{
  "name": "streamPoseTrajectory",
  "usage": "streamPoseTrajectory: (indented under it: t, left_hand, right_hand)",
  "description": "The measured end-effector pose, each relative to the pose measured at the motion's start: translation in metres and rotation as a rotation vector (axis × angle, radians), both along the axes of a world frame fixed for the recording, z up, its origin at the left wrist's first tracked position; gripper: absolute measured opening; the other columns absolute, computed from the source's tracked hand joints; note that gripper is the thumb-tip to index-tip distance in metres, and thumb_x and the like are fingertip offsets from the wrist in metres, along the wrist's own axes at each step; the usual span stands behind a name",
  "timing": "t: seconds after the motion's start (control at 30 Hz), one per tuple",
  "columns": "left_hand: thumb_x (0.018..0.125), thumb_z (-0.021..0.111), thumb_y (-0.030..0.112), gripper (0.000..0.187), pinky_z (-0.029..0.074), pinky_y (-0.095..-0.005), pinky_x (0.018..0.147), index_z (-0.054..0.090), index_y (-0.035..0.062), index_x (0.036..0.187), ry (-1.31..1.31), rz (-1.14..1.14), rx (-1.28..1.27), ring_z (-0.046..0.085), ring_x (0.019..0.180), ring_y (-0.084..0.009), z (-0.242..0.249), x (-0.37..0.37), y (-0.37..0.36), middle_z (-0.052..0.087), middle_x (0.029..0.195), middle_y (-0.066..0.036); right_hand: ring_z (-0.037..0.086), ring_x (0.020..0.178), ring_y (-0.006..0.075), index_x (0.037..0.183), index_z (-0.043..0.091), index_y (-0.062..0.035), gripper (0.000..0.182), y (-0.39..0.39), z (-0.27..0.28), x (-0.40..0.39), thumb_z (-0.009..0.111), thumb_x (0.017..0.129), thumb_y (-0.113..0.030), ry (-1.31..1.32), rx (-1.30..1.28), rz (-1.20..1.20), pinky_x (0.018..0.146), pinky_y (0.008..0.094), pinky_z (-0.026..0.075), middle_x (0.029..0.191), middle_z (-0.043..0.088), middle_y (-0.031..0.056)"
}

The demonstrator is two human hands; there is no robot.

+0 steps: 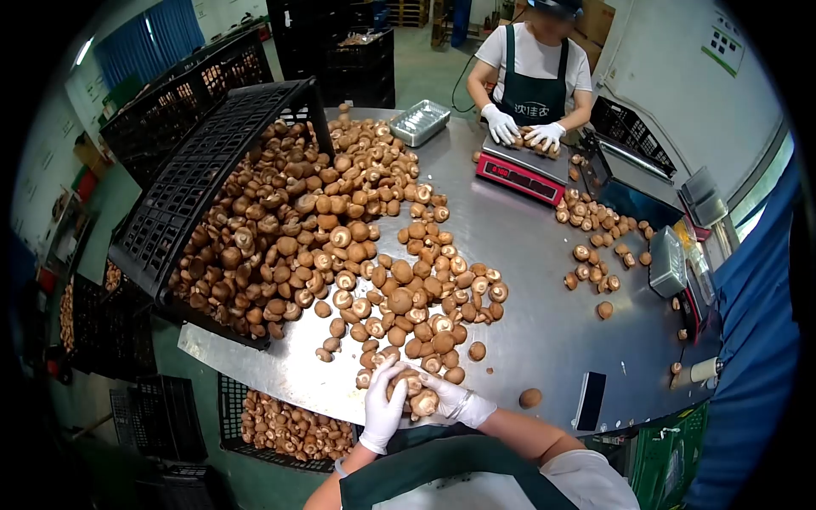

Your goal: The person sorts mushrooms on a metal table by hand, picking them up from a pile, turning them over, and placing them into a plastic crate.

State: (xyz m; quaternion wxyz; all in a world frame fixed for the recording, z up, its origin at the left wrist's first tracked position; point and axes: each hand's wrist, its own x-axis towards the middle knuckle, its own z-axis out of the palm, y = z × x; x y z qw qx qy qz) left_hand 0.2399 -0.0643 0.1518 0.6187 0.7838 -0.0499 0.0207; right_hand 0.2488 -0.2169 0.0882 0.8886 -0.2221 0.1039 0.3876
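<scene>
Both gloved hands, left hand point(382, 414) and right hand point(448, 398), cup together around a small clutch of shiitake mushrooms point(410, 390) at the steel table's point(544, 331) near edge, fingers curled so none roll off.

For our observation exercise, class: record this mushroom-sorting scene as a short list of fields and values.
Surface: round metal table
Left hand: white glove, cupped against a clutch of mushrooms
Right hand: white glove, cupped on the same clutch
Main heap: spills from a tipped black crate
Co-worker: gloved hands on mushrooms at a red scale
Floor: crate of mushrooms
</scene>
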Motion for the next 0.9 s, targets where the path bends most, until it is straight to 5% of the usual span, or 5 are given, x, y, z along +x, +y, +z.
streamPoseTrajectory:
  t: [0.2,0.4,0.47,0.7,0.9]
  left_hand:
    - [0.086,0.061,0.014,0.036,0.030,-0.0337,0.106,0.056,0.0023,0.120,0.255,-0.269,-0.217,0.042,0.126,-0.0268,0.005,0.011,-0.003,0.047,0.133,-0.017]
    - [0.079,0.064,0.008,0.033,0.034,-0.0369,0.103,0.062,0.0027,0.112,-0.003,-0.127,0.119,0.048,0.120,-0.0307,0.008,0.003,-0.023,0.053,0.125,-0.019]
    - [0.079,0.058,0.005,0.036,0.035,-0.0377,0.102,0.059,-0.0015,0.114,-0.078,-0.137,0.190,0.049,0.117,-0.0318,0.012,0.001,-0.026,0.053,0.124,-0.020]
    - [0.083,0.055,0.009,0.042,0.029,-0.0377,0.107,0.051,-0.0022,0.123,-0.042,-0.235,0.259,0.042,0.125,-0.0315,0.016,0.014,-0.037,0.047,0.132,-0.019]
    - [0.092,0.048,0.021,0.055,0.025,-0.0371,0.109,0.031,0.0022,0.141,0.310,-0.204,-0.363,0.031,0.133,-0.0264,0.015,0.045,-0.054,0.032,0.144,-0.015]
  right_hand:
    - [0.065,0.079,0.0196,0.133,0.040,-0.0153,0.048,-0.031,-0.025,-0.005,0.054,0.092,-0.037,0.102,0.406,0.157,0.059,0.0301,0.056,0.102,0.061,0.0088]
    - [0.066,0.082,0.0164,0.131,0.045,-0.0092,0.043,-0.025,-0.060,-0.018,0.054,0.093,-0.030,0.061,0.375,-0.030,0.064,0.0286,0.057,0.104,0.063,0.0081]
    - [0.063,0.089,0.0146,0.124,0.049,-0.0081,0.039,-0.026,0.018,-0.014,0.054,0.093,-0.032,0.062,0.228,-0.161,0.072,0.0288,0.056,0.102,0.061,0.0054]
    - [0.060,0.057,0.0236,0.103,0.053,-0.0067,0.055,-0.028,-0.032,-0.004,0.043,0.090,-0.059,-0.040,0.120,-0.030,0.045,0.0299,0.049,0.069,0.058,0.0160]
    - [0.058,0.059,0.0103,0.106,0.056,-0.0141,0.037,-0.051,-0.096,0.003,0.048,0.092,-0.047,0.143,0.004,-0.460,0.040,0.0215,0.045,0.081,0.060,0.0027]
